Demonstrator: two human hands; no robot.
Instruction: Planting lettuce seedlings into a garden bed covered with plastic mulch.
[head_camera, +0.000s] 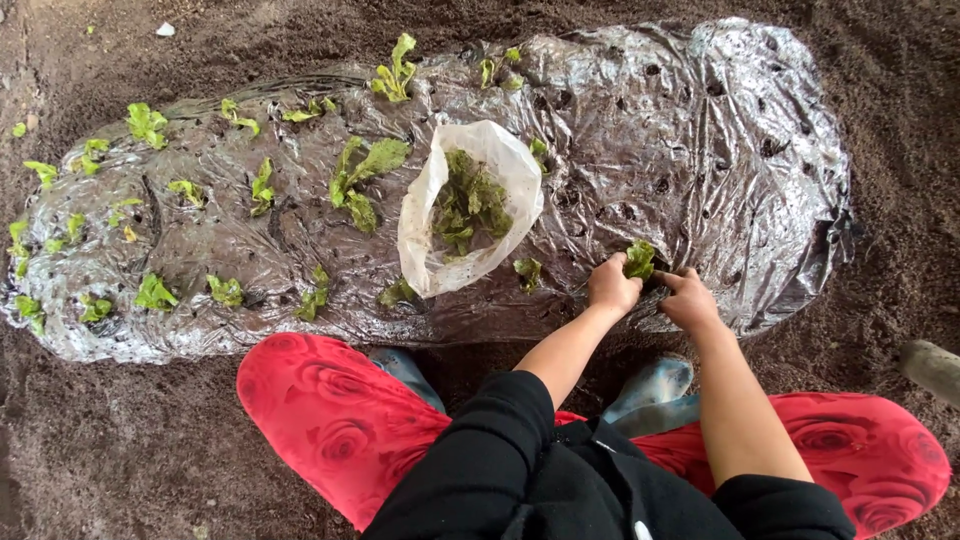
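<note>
Beside the seedling (640, 259), a seedling-filled bag (470, 205).

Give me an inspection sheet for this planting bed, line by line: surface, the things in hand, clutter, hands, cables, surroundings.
Surface: raised bed covered in shiny plastic sheet, punched with holes; the right part has open holes without plants.
Things in hand: seedling sits at a hole near the front edge, between both hands; open plastic bag of green seedlings lies on the sheet to the left.
Clutter: small white scrap on the soil at top left.
Hands: left hand and right hand are bare, pressed at the seedling's base.
Cables: nothing seen.
Surroundings: dark loose soil all around; planted seedlings fill the left half; the person crouches in red rose-print trousers and rubber boots.
</note>
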